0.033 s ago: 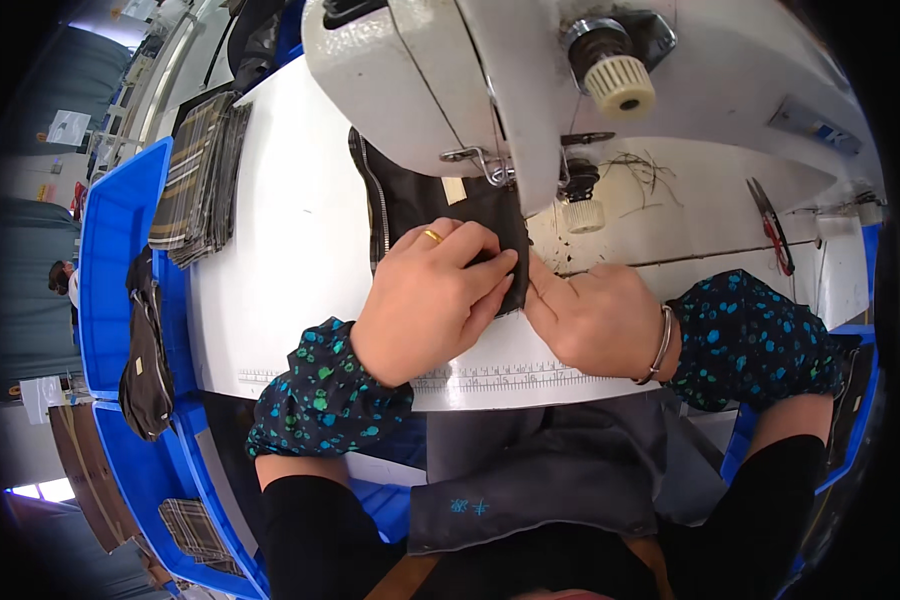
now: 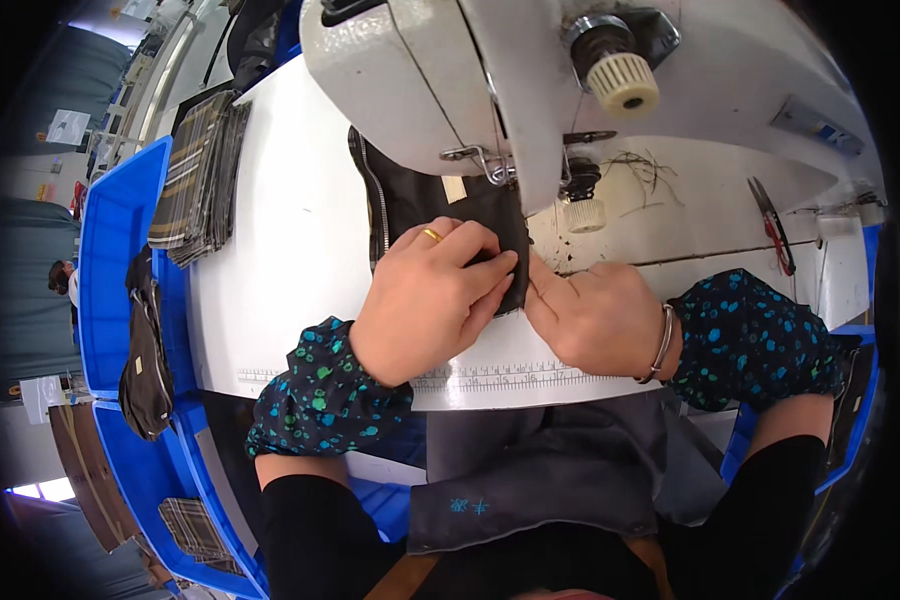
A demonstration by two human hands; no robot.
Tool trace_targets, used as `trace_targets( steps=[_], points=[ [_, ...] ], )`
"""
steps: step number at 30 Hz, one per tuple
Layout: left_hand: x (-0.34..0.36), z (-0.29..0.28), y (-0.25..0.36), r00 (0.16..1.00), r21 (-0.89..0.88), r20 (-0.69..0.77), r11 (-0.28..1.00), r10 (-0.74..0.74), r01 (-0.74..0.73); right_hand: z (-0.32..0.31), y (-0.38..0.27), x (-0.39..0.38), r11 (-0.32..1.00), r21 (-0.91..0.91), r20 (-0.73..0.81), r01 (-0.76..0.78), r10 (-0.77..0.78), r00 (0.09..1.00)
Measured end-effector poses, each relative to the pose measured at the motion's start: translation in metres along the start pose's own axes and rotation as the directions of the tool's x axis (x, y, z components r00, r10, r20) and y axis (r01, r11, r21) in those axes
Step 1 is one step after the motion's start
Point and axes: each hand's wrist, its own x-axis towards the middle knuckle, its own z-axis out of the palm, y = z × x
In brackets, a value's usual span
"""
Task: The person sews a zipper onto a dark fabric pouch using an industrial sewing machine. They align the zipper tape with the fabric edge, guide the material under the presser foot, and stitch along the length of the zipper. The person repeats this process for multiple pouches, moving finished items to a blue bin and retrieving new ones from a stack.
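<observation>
A black fabric piece with a zipper lies flat on the white sewing table, its zipper running down its left side. A small cream label sits on its upper part. The far right edge of the piece reaches under the needle area of the white sewing machine. My left hand, wearing a gold ring, rests on the fabric with its fingers bent and pressed together at the right edge. Against that same edge, from the right, my right hand pinches the fabric with thumb and forefinger. The fingertips partly hide the gripped edge.
Scissors lie at the right, near loose thread ends. A ruler strip runs along the table's front edge. At the left, blue bins hold a stack of plaid fabric pieces and a dark zippered piece.
</observation>
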Motion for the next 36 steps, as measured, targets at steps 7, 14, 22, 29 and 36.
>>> trace_targets(
  steps=[7, 14, 22, 29, 36],
  points=[
    [-0.003, -0.006, 0.001, 0.997, -0.010, 0.049, 0.999, 0.051, -0.051, -0.001, 0.005, 0.002, 0.998, 0.059, -0.017, -0.019, 0.020, 1.000],
    [-0.006, -0.024, -0.001, 0.997, -0.029, 0.082, 1.000, -0.009, 0.011, -0.010, 0.005, 0.004, 0.680, 0.552, 0.330, -0.482, 0.353, 0.876],
    [-0.010, -0.003, 0.012, 0.982, 0.161, -0.162, 0.979, -0.098, 0.125, -0.025, 0.016, 0.025, -0.677, 0.445, 0.778, -0.587, -0.034, 0.628],
    [-0.008, -0.001, 0.009, 0.984, 0.214, -0.171, 0.974, -0.041, 0.078, -0.006, 0.014, 0.013, -0.071, 0.805, 0.581, -0.590, 0.302, 0.756],
    [-0.011, 0.002, 0.012, 0.979, 0.241, -0.203, 0.970, 0.010, 0.040, -0.011, 0.016, 0.016, 0.793, 0.542, -0.071, -0.277, 0.372, 0.926]
  ],
)
